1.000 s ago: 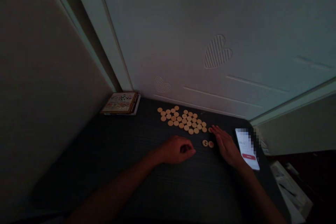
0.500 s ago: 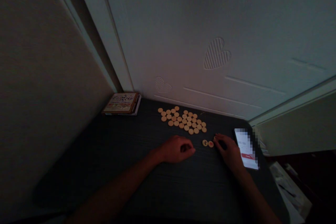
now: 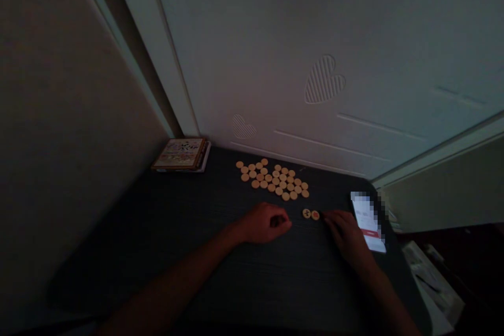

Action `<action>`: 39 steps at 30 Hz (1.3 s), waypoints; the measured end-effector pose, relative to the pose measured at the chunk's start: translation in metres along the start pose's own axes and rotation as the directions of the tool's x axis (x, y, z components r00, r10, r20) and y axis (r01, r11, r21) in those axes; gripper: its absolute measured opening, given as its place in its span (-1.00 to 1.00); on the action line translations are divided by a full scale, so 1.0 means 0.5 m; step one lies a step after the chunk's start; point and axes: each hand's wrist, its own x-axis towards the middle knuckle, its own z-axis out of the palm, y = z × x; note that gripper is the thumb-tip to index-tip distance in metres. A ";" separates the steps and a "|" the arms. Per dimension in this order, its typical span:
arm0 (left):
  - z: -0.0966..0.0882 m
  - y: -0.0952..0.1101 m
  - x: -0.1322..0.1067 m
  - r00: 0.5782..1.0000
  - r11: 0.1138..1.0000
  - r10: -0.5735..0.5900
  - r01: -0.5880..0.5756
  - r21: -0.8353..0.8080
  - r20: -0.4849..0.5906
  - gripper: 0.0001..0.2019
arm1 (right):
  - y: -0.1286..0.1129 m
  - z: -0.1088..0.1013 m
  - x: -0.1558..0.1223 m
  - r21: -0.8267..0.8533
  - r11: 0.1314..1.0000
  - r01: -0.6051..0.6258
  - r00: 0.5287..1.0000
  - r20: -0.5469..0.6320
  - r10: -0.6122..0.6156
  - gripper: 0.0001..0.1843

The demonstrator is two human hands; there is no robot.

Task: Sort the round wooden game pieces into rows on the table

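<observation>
My left hand [image 3: 268, 223] rests on the dark table [image 3: 189, 252] as a loose fist, thumb against forefinger, and nothing shows in it. My right hand [image 3: 346, 233] lies to the right with its fingers curled down. Its fingertips almost touch a face-up disc with a red mark [image 3: 315, 214]. A second face-up disc with a dark mark [image 3: 306, 213] lies beside that one, between my two hands. Whatever is under the right fingers is hidden. Behind the hands, a cluster of several plain wooden discs [image 3: 275, 181] lies flat.
A lit phone [image 3: 368, 220] lies just right of my right hand, near the table's right edge. A stack of flat boxes or books [image 3: 181, 154] sits in the far left corner. A white panel with heart cut-outs [image 3: 325, 81] rises behind the table. It is very dim.
My right hand pulled back from the cluster's right end and curled its fingers beside the two marked discs. The lone disc at that end is gone. My left hand stayed put.
</observation>
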 end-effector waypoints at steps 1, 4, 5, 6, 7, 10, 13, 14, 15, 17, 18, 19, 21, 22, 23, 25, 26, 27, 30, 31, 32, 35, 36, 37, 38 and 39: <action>0.000 -0.001 0.000 1.000 1.000 -0.001 0.001 -0.002 0.000 -0.72 | -0.002 -0.004 -0.002 0.000 1.000 -0.012 1.000 0.005 0.012 -0.63; 0.000 -0.001 0.000 1.000 1.000 0.005 -0.005 -0.010 0.002 -0.72 | -0.008 -0.014 -0.007 0.008 0.999 -0.039 0.999 0.011 0.039 -0.62; -0.001 0.000 0.000 1.000 1.000 0.004 -0.004 -0.011 0.002 -0.72 | -0.009 -0.015 -0.008 0.012 0.999 -0.043 0.999 0.015 0.042 -0.62; -0.002 0.000 -0.001 1.000 1.000 0.002 -0.002 -0.010 0.001 -0.72 | -0.010 -0.015 -0.009 0.017 0.999 -0.045 0.999 0.020 0.045 -0.62; -0.003 0.001 -0.001 1.000 1.000 -0.001 0.001 -0.010 0.001 -0.72 | -0.011 -0.014 -0.009 0.022 0.999 -0.048 0.999 0.021 0.048 -0.62; -0.005 0.004 0.000 1.000 1.000 -0.006 0.006 -0.008 0.006 -0.71 | -0.012 -0.006 -0.009 0.027 0.998 -0.062 0.998 0.001 0.062 -0.64; -0.007 0.007 0.000 1.000 1.000 -0.002 0.002 -0.004 0.013 -0.71 | -0.016 0.002 -0.010 0.038 0.997 -0.063 0.998 -0.026 0.064 -0.64; -0.008 0.007 0.001 1.000 1.000 -0.003 0.003 -0.002 0.013 -0.71 | -0.018 0.003 -0.011 0.046 0.997 -0.063 0.998 -0.029 0.064 -0.64; -0.008 0.008 0.001 1.000 1.000 -0.005 0.005 -0.002 0.011 -0.71 | -0.020 0.003 -0.012 0.054 0.997 -0.061 0.998 -0.025 0.063 -0.63; -0.008 0.008 0.001 1.000 1.000 -0.009 0.009 -0.002 0.010 -0.71 | -0.025 0.002 -0.016 0.068 0.996 -0.061 0.998 -0.016 0.062 -0.64; -0.008 0.008 0.000 1.000 1.000 -0.009 0.009 -0.001 0.011 -0.71 | -0.027 0.000 -0.018 0.073 0.995 -0.061 0.998 -0.015 0.062 -0.64; -0.008 0.008 0.000 1.000 1.000 -0.007 0.007 0.001 0.012 -0.71 | -0.030 -0.003 -0.020 0.076 0.995 -0.061 0.998 -0.016 0.063 -0.65; -0.007 0.006 0.000 1.000 1.000 0.001 -0.001 0.006 0.012 -0.72 | -0.037 -0.009 -0.022 0.084 0.995 -0.061 0.998 -0.026 0.063 -0.66; -0.006 0.006 0.000 1.000 1.000 0.002 -0.002 0.007 0.010 -0.72 | -0.043 -0.012 -0.023 0.089 0.994 -0.059 0.997 -0.038 0.063 -0.67; -0.005 0.005 0.000 1.000 1.000 -0.001 0.001 0.005 0.008 -0.72 | -0.051 -0.015 -0.022 0.095 0.994 -0.055 0.997 -0.050 0.060 -0.68; -0.003 0.004 0.000 1.000 1.000 -0.006 0.006 -0.004 0.002 -0.72 | -0.073 -0.016 -0.019 0.119 0.992 -0.037 0.997 -0.068 0.046 -0.69; -0.002 0.004 0.001 1.000 1.000 -0.008 0.008 -0.010 0.000 -0.72 | -0.087 -0.014 -0.016 0.139 0.990 -0.020 0.997 -0.065 0.030 -0.69; -0.002 0.004 0.001 1.000 1.000 -0.011 0.011 -0.015 0.000 -0.72 | -0.103 -0.009 -0.012 0.170 0.985 0.004 0.999 -0.048 0.004 -0.70; -0.003 0.006 0.000 0.999 0.999 -0.029 0.030 -0.034 0.015 -0.71 | -0.152 0.014 0.001 0.263 0.961 0.088 0.996 -0.055 -0.077 -0.75; -0.005 0.007 0.000 0.999 0.999 -0.033 0.034 -0.040 0.023 -0.70 | -0.167 0.023 0.007 0.289 0.950 0.118 0.993 -0.046 -0.110 -0.75; -0.006 0.008 0.000 0.999 0.998 -0.032 0.034 -0.044 0.028 -0.69 | -0.181 0.032 0.014 0.314 0.939 0.137 0.991 -0.032 -0.134 -0.75; -0.009 0.009 0.000 1.000 0.999 -0.018 0.019 -0.043 0.026 -0.66 | -0.213 0.051 0.037 0.372 0.916 0.149 0.988 -0.012 -0.155 -0.77; -0.009 0.009 0.000 1.000 0.999 -0.019 0.020 -0.046 0.024 -0.65 | -0.220 0.054 0.044 0.382 0.912 0.150 0.988 -0.027 -0.152 -0.78; -0.009 0.008 0.000 1.000 0.999 -0.022 0.023 -0.050 0.020 -0.65 | -0.225 0.056 0.050 0.387 0.910 0.149 0.989 -0.044 -0.143 -0.79; -0.009 0.007 0.000 1.000 0.998 -0.024 0.025 -0.052 0.015 -0.65 | -0.229 0.058 0.055 0.386 0.911 0.146 0.989 -0.063 -0.132 -0.79; -0.009 0.006 0.000 1.000 0.998 -0.024 0.024 -0.050 0.009 -0.65 | -0.232 0.059 0.058 0.380 0.914 0.142 0.990 -0.079 -0.121 -0.78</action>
